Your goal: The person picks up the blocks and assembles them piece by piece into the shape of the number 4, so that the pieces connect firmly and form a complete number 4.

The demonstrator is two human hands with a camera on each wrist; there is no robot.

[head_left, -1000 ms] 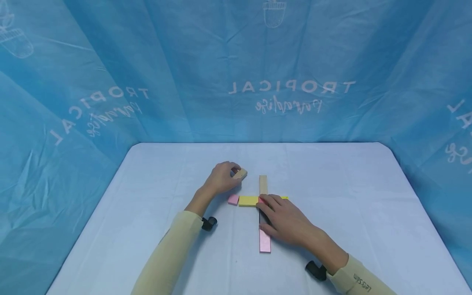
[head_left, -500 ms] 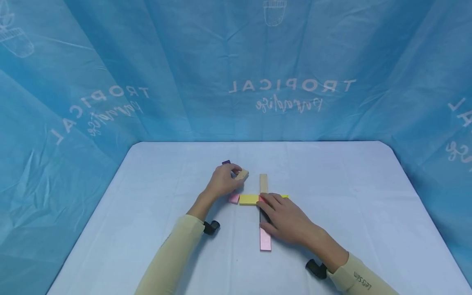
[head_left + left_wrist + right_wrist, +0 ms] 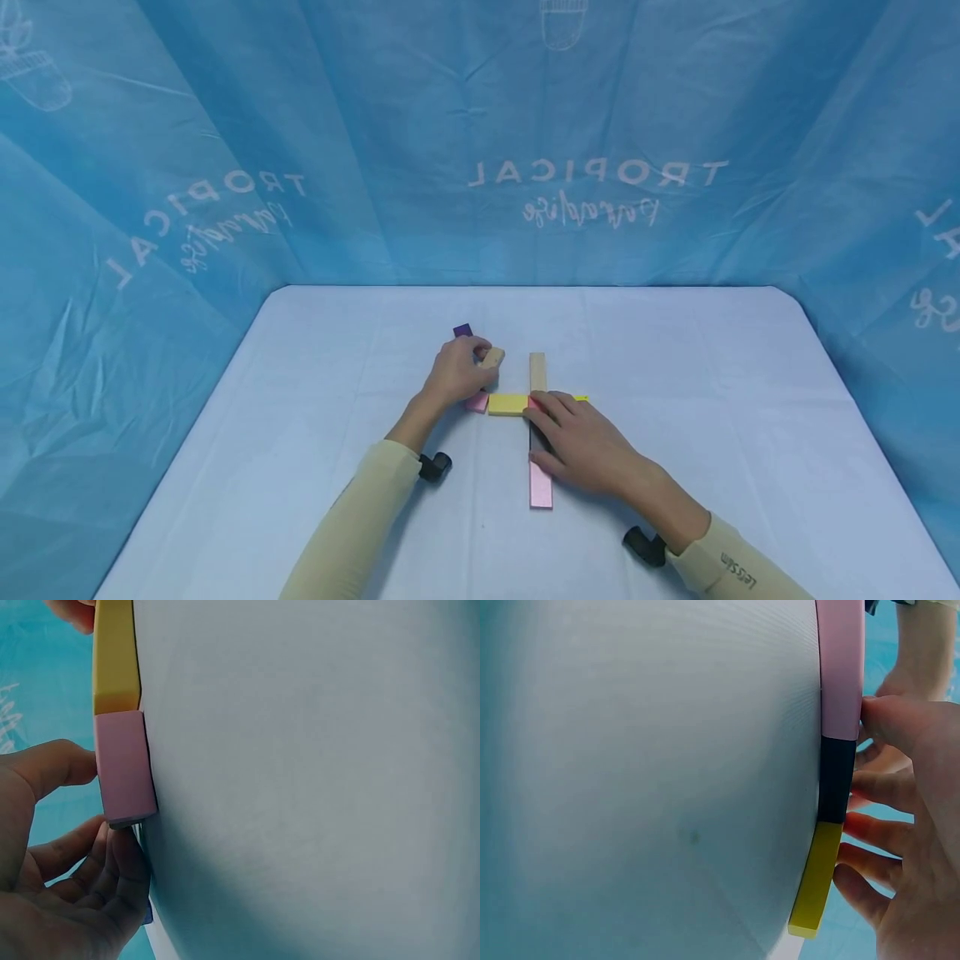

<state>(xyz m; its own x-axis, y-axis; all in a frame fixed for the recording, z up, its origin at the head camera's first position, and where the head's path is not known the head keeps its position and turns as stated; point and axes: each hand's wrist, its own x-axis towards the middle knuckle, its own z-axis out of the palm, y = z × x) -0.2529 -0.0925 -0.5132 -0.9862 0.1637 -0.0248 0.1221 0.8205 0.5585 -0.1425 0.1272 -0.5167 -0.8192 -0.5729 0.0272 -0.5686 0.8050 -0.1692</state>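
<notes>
In the head view, my left hand (image 3: 456, 372) pinches a plain wooden block (image 3: 492, 358) between thumb and fingers, left of a cross of flat blocks. A pink block (image 3: 125, 766) at the cross's left end lies close to this hand, end to end with a yellow block (image 3: 116, 656). My right hand (image 3: 588, 442) rests on the cross with its fingers spread. Under or beside these fingers are a red block (image 3: 534, 403), a black block (image 3: 835, 780) and a long pink block (image 3: 841, 675). Another wooden block (image 3: 537, 372) forms the far arm; a yellow block (image 3: 815, 881) points right.
A dark purple block (image 3: 462, 331) lies just beyond my left hand. Everything sits on a white-covered table (image 3: 675, 358), with blue printed curtains (image 3: 420, 233) around its back and sides. A black camera (image 3: 645, 547) is strapped to each wrist.
My left hand has shifted slightly right and nearer with the wooden block, uncovering the dark purple block behind it. My right hand has stayed in place on the cross.
</notes>
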